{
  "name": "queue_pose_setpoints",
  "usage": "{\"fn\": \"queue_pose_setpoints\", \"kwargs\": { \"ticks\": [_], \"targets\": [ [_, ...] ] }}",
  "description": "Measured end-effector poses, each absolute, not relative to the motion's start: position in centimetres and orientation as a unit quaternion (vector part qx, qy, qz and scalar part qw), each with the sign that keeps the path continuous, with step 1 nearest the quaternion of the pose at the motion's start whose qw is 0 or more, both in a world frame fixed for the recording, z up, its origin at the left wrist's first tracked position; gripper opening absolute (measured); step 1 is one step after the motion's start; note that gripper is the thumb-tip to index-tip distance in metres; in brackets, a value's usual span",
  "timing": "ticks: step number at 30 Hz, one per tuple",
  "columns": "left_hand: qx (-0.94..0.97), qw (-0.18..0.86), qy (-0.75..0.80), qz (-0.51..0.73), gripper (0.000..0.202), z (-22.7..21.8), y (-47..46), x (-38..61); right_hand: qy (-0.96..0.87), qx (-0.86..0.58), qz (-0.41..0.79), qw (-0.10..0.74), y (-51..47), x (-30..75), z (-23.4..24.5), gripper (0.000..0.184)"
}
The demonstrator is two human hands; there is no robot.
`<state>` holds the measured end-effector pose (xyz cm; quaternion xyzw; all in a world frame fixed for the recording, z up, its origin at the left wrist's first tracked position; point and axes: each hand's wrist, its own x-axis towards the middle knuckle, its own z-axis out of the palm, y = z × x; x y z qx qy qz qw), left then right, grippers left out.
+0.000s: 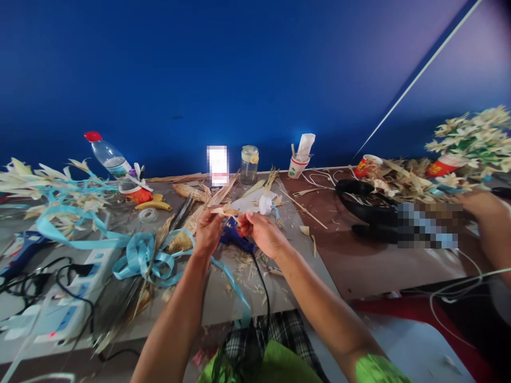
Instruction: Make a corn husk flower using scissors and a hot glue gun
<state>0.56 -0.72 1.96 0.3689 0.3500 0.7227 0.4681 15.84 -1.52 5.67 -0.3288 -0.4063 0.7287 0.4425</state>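
Note:
My left hand [208, 233] and my right hand [264, 233] meet over the middle of the table, both closed in a pinch. Between them stretches a small strip of pale dried corn husk [229, 211]. Just beneath the fingers lies a blue glue gun [236, 238], its black cord running toward my lap. A tangle of light blue ribbon [139, 255] is to the left of my left hand. Behind my hands are more dry husks [223, 192] and a corn cob [187, 191]. A small white roll [265, 204] sits just beyond my right hand.
At left are a power strip [75, 298], a second glue gun [26, 255], a bottle [109, 157] and husk flowers [24, 183]. A glass jar [249, 166] and paper cup [298, 167] stand by the blue wall. Another person's arm [489, 223] reaches in at right, near black headphones [355, 205].

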Motion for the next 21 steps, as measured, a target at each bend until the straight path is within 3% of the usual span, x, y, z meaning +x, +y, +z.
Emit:
{"fn": "queue_pose_setpoints", "kwargs": {
  "ticks": [10, 21],
  "targets": [
    [0.401, 0.427, 0.365, 0.724, 0.017, 1.2, -0.1, 0.2, -0.401, -0.349, 0.716, 0.452, -1.6, 14.4, 6.2, 0.026],
    [0.366, 0.442, 0.376, 0.727, 0.019, 1.6, -0.3, 0.2, -0.473, -0.339, 0.694, 0.425, -2.1, 16.5, 6.8, 0.024]
  ]
}}
